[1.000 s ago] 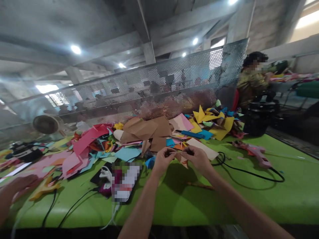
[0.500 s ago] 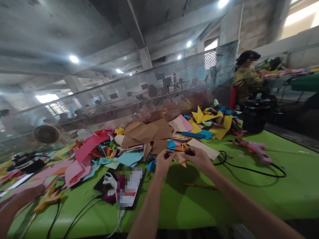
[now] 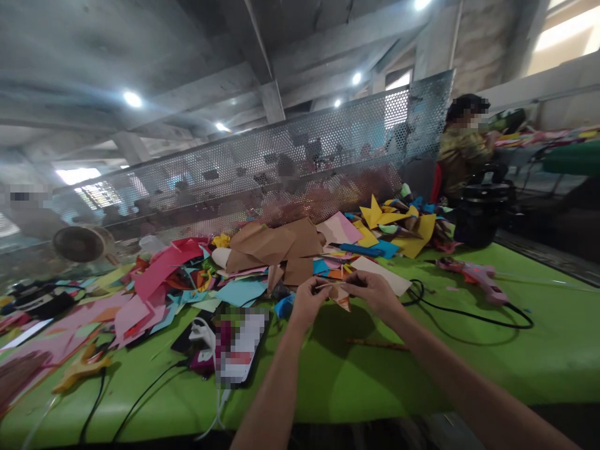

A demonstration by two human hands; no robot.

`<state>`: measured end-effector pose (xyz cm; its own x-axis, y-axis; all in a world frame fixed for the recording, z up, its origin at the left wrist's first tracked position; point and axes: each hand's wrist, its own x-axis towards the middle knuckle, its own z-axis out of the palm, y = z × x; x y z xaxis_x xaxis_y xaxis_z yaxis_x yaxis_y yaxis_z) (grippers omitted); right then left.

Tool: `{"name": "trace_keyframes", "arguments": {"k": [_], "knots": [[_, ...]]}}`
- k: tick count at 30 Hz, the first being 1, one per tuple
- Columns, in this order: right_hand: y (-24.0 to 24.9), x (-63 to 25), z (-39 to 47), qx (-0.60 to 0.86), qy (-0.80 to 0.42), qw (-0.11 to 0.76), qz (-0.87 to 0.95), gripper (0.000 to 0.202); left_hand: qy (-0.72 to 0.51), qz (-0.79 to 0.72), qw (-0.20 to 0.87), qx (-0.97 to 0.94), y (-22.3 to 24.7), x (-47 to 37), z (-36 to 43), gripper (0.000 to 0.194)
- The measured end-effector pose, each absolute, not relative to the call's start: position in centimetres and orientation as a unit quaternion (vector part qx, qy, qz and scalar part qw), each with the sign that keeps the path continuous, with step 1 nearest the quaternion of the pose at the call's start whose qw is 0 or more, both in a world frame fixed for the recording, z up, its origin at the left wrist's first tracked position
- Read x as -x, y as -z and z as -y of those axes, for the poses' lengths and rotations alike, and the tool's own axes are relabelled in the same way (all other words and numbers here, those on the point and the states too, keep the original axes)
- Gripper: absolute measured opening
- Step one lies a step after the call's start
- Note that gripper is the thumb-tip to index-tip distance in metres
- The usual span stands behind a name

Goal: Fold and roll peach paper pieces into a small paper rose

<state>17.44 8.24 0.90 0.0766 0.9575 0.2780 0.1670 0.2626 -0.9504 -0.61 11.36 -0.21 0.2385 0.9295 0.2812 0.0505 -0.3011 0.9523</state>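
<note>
Between my hands, a small folded brown paper piece [image 3: 342,296] hangs above the green table, its lower end coming to a point. My left hand [image 3: 309,301] pinches it from the left with closed fingers. From the right, my right hand [image 3: 372,292] grips its upper edge between thumb and fingers. Fine details of the folds are too small to make out. Below my hands, a thin brown stick-like strip [image 3: 377,344] lies on the table. A cream paper sheet [image 3: 382,275] is just behind my right hand.
Colored paper and brown sheets [image 3: 272,244] pile up at the back against a perforated metal screen [image 3: 262,162]. A pink glue gun [image 3: 475,278] with a black cord lies right; a yellow glue gun [image 3: 84,369] lies left. A phone [image 3: 246,347] with cables sits left of my arms. A person [image 3: 464,147] sits beyond.
Both hands keep hold of the paper piece, which has turned slightly. At the far left, another person's hand has moved left, away from the yellow glue gun. The view has shifted slightly.
</note>
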Motion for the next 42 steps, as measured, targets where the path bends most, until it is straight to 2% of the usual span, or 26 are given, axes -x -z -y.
{"name": "trace_keyframes", "arguments": {"k": [22,42], "knots": [[0.2,-17.7,-8.6,0.491,-0.359,0.514,0.605,0.031,-0.486,-0.403,0.48,-0.609,1.1,0.5,-10.5,0.02],[-0.5,-17.9,-8.5,0.518,-0.324,0.532,0.586,0.033,-0.545,-0.413,0.488,-0.543,0.5,1.1,-10.2,0.041]]}}
